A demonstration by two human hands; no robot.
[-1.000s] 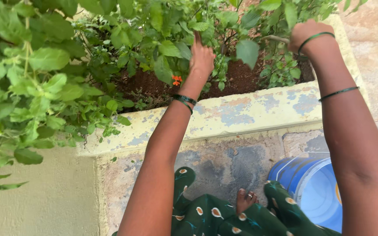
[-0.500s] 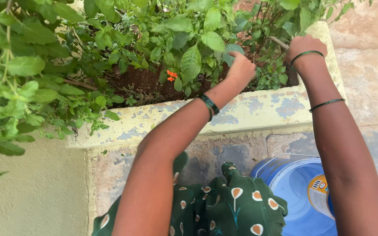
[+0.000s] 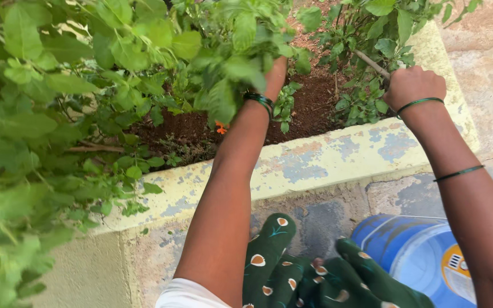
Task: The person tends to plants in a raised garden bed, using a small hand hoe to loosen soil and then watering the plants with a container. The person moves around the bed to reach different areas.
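Note:
My right hand (image 3: 412,85) is closed around a thin woody stem (image 3: 371,61) of a leafy plant at the right end of a raised bed. My left hand (image 3: 275,73) reaches up into a dense green bush (image 3: 223,51). Leaves hide its fingers, so only the back of the hand and the wrist with dark green bangles (image 3: 259,100) show. Dark brown soil (image 3: 315,100) lies between my two hands. A small orange flower (image 3: 219,127) sits low in the bed, left of my left forearm.
The bed has a worn yellow rim with peeling paint (image 3: 326,153). A blue plastic bucket (image 3: 423,256) stands on the stone floor (image 3: 309,211) at the lower right, beside my green patterned dress (image 3: 278,265). Big leafy branches (image 3: 41,142) fill the left side.
My left hand has swung from beside the right-hand plant back to the left and up into the bush, where leaves now cover its fingers. My right hand keeps its hold on the stem.

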